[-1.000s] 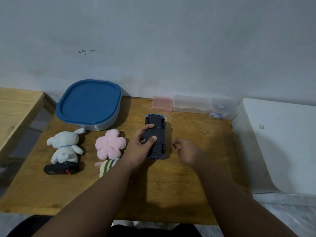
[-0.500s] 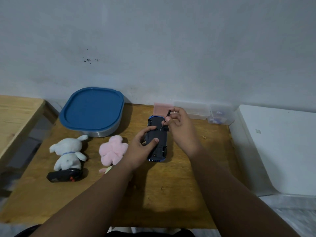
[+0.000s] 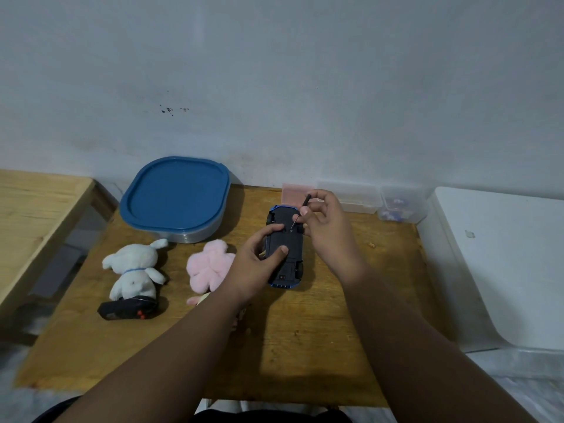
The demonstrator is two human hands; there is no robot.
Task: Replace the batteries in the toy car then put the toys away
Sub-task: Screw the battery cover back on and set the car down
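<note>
A blue toy car (image 3: pixel 287 248) lies upside down on the wooden table (image 3: pixel 305 346), black underside up. My left hand (image 3: pixel 256 267) grips its left side, thumb pressed on the underside. My right hand (image 3: pixel 326 227) pinches a small black screwdriver (image 3: pixel 300 213), its thin tip touching the underside near the car's far end. A white plush bunny (image 3: pixel 134 270) and a pink plush (image 3: pixel 210 264) lie left of the car. A black remote control (image 3: pixel 128 309) with red buttons rests at the bunny's feet.
A clear container with a blue lid (image 3: pixel 177 196) stands at the back left. A pink box (image 3: pixel 294 192) and two clear plastic boxes (image 3: pixel 351 196) line the wall. A white surface (image 3: pixel 503 264) adjoins the table on the right, another wooden table (image 3: pixel 33 215) on the left.
My right hand came up from the table with the screwdriver and set its tip on the car's underside. My left hand has kept its hold on the car.
</note>
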